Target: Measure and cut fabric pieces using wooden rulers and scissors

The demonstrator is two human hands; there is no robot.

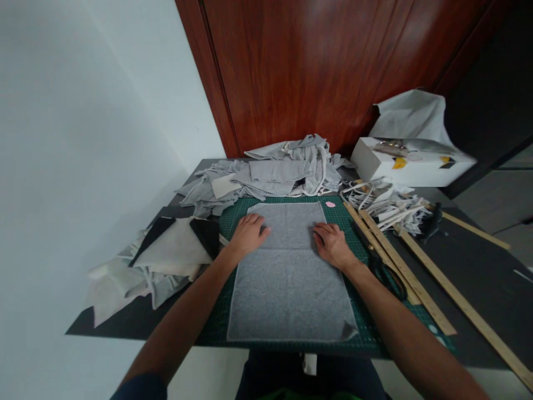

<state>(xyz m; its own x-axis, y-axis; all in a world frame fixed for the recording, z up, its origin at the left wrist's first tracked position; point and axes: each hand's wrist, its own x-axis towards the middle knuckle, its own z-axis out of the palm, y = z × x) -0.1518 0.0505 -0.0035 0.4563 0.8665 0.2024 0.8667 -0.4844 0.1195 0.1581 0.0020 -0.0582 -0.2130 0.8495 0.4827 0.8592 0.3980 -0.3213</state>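
Observation:
A grey piece of fabric (291, 294) lies spread on a green cutting mat (233, 208), with a crease running across it and its near right corner turned up. My left hand (250, 233) rests flat on the fabric's left edge, fingers stretched and thumb apart. Across from it, my right hand (330, 244) lies on the right edge with its fingers loosely bent and holding nothing visible. Just right of that hand are black-handled scissors (385, 272). A small pink piece (330, 204), perhaps tailor's chalk, sits beyond the fabric's far right corner.
Grey fabric pieces (278, 172) are heaped at the back. Pale and black scraps (172, 247) lie left. Wooden rulers (408, 272) run along the right, below a tangle of white strips (395, 208). A white box (412, 166) stands at the back right.

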